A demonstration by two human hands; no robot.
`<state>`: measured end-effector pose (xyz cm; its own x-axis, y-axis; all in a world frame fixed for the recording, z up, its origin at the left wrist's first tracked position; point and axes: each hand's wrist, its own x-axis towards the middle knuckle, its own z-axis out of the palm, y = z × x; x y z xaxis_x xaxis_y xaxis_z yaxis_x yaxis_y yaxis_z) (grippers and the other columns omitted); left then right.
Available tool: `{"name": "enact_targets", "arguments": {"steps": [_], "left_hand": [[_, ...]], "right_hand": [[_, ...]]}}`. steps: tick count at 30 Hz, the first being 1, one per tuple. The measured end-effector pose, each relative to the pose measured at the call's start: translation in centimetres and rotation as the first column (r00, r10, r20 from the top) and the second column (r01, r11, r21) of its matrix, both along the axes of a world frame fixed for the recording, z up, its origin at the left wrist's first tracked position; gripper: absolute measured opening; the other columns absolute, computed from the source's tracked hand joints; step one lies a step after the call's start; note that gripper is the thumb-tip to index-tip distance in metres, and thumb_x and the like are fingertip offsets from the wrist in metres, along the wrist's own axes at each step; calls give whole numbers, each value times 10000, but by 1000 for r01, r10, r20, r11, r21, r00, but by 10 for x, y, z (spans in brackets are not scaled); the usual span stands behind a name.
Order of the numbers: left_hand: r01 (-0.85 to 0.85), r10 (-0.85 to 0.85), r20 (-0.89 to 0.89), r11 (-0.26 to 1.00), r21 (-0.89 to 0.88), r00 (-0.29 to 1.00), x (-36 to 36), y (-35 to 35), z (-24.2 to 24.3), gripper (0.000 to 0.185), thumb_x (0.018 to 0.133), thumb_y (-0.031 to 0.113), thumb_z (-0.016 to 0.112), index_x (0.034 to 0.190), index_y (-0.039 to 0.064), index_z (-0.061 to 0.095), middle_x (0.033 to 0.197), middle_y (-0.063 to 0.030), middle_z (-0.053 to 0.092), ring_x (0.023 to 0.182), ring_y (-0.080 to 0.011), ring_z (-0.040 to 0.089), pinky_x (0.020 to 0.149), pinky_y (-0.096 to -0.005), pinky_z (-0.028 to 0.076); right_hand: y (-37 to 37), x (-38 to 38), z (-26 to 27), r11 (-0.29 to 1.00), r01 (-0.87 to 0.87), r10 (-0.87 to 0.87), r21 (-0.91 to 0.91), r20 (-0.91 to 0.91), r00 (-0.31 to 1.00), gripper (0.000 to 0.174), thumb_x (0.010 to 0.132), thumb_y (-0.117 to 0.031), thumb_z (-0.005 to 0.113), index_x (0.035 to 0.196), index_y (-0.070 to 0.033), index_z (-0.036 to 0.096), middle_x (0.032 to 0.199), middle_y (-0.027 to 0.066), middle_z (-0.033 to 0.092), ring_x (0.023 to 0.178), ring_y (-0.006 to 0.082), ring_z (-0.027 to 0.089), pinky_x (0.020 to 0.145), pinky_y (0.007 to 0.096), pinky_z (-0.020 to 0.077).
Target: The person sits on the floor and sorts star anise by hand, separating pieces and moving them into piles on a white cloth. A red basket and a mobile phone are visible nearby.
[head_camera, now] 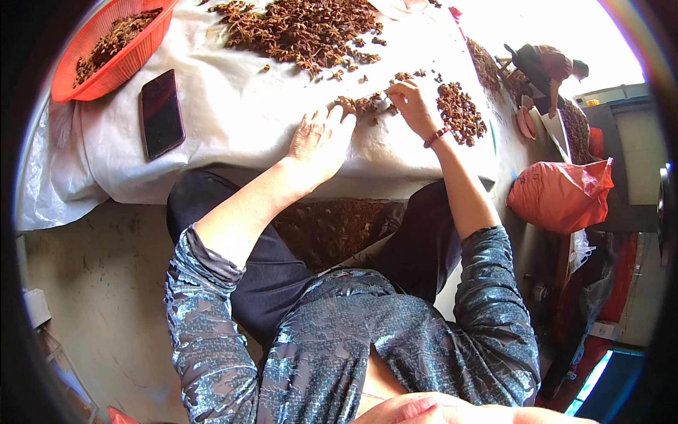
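Note:
On a table covered with a pale plastic sheet (233, 127), my left hand (320, 138) rests palm down, its fingertips against a small group of star anise (360, 106). My right hand (413, 106), with a beaded bracelet at the wrist, has thumb and fingers pinched together just right of that group. Whether a piece is between those fingertips is too small to tell. A rounded pile of star anise (460, 112) lies right of my right hand. The largest heap of star anise (302, 32) spreads farther back, with loose pieces near its edge.
A red plastic basket (114, 79) holding brown pieces stands at the far left, near a dark smartphone (162, 114). Beyond the table's right side is a full red sack (561, 196). Another person (545, 66) bends over brown material farther back. Brown material (333, 228) lies below the table edge.

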<state>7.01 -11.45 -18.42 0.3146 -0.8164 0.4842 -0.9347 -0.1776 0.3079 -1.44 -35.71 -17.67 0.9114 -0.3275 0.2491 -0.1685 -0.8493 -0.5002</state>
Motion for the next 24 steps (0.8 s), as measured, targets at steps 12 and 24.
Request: {"name": "enact_targets", "arguments": {"steps": [12, 24], "left_hand": [[-43, 47, -77, 998, 44, 996, 19, 3, 14, 158, 804, 124, 485, 799, 58, 629, 808, -118, 627, 855, -256, 589, 807, -377, 435], [-300, 323, -211, 945, 134, 923, 48, -6, 24, 198, 827, 176, 464, 810, 70, 630, 719, -179, 644, 701, -358, 644, 637, -453, 507]], "right_hand": [[43, 104, -1, 950, -217, 202, -225, -89, 975, 101, 790, -157, 611, 791, -60, 638, 825, 92, 592, 833, 254, 577, 743, 363, 454], [0, 53, -4, 981, -96, 116, -168, 114, 987, 51, 913, -72, 471, 868, -51, 457, 748, 59, 519, 650, 161, 477, 611, 305, 412]]}}
